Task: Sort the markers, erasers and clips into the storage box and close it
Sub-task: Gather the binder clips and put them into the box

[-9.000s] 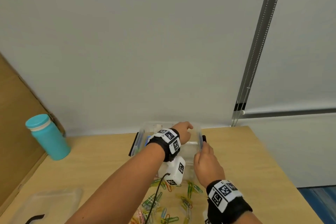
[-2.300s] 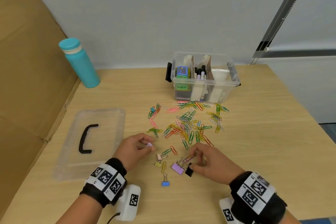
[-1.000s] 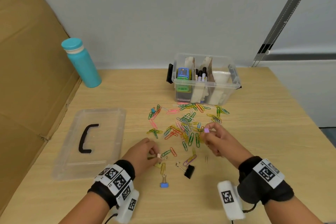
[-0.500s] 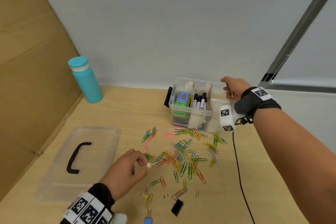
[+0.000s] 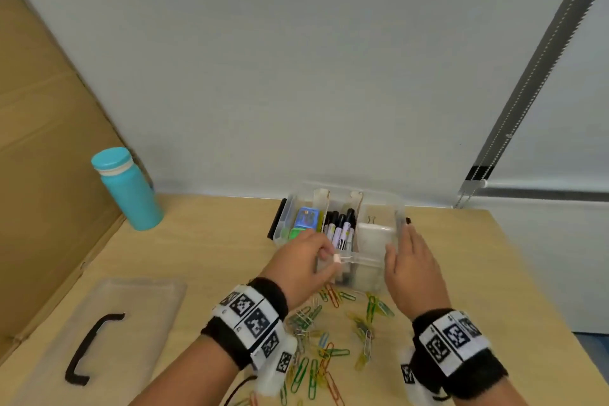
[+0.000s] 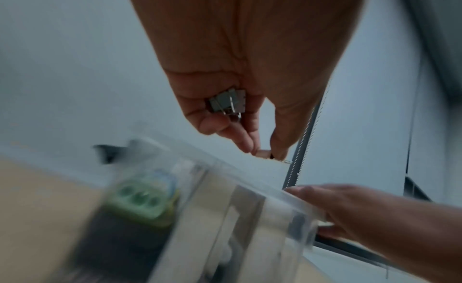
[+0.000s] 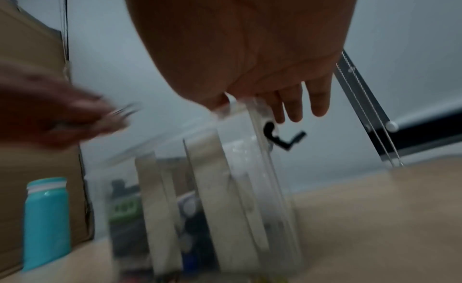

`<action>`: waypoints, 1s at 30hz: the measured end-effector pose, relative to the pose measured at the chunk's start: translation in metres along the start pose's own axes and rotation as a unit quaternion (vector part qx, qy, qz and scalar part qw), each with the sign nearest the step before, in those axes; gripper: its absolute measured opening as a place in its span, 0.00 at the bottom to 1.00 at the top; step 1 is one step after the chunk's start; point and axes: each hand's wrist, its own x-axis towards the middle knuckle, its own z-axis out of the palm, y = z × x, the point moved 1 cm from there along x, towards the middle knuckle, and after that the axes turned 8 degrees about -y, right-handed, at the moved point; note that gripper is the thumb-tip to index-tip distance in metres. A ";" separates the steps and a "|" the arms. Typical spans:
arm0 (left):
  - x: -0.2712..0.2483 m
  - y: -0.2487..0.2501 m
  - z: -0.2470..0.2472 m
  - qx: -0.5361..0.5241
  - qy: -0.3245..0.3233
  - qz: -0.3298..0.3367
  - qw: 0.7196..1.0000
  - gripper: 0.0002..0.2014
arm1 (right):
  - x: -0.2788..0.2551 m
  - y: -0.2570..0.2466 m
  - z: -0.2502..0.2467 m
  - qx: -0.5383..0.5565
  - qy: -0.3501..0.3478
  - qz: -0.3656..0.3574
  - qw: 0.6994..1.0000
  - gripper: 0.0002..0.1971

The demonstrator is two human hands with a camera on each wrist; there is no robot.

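Note:
The clear storage box [image 5: 379,204] stands at the table's back, with erasers [image 5: 305,218] on the left, markers [image 5: 342,228] in the middle and a binder clip [image 5: 372,218] on the right. My left hand [image 5: 333,257] hovers at the box's front rim and pinches a small pale binder clip [image 5: 336,259]. In the left wrist view more binder clips [image 6: 226,103] sit in the curled fingers of my left hand [image 6: 262,152]. My right hand [image 5: 398,241] holds the front right corner. In the right wrist view its thumb and fingers [image 7: 295,109] straddle the box wall [image 7: 255,119].
Many coloured paper clips [image 5: 329,339] lie scattered between my wrists, in front of the box. The clear lid [image 5: 138,306] with a black handle lies at the left front. A teal bottle [image 5: 127,189] stands at the back left beside a cardboard sheet [image 5: 39,142].
My right hand came back from above the right compartment and now holds the front right corner. My left hand rose from the table with its clips to the box's front rim.

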 end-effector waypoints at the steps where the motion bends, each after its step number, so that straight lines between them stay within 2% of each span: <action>1: 0.023 0.012 -0.001 0.022 0.010 0.005 1.000 0.10 | -0.002 0.001 0.005 0.005 0.013 -0.001 1.000 0.30; 4: 0.085 0.038 0.004 0.094 0.005 0.007 0.996 0.11 | 0.000 0.001 0.007 -0.030 0.028 -0.002 0.999 0.35; 8: 0.140 0.057 0.010 0.187 -0.038 -0.023 0.981 0.13 | 0.001 0.001 0.003 -0.058 0.016 -0.002 0.998 0.36; 13: 0.170 0.054 0.032 0.192 -0.151 -0.089 0.966 0.17 | 0.002 0.000 0.002 -0.057 -0.004 0.002 0.998 0.35; 16: 0.173 0.053 0.037 0.189 -0.184 -0.085 0.961 0.21 | 0.004 0.001 0.002 -0.056 -0.001 0.003 0.998 0.34; 21: 0.135 0.062 0.008 0.166 -0.122 -0.036 0.978 0.20 | 0.001 0.002 0.000 -0.045 -0.014 -0.011 0.999 0.41; 27: 0.019 0.038 -0.034 0.071 -0.004 0.028 0.997 0.14 | 0.002 0.004 0.003 -0.016 -0.003 -0.009 1.000 0.31; 30: -0.043 0.004 -0.039 0.049 0.017 0.018 0.998 0.13 | -0.001 0.004 0.002 -0.008 0.001 0.003 1.000 0.30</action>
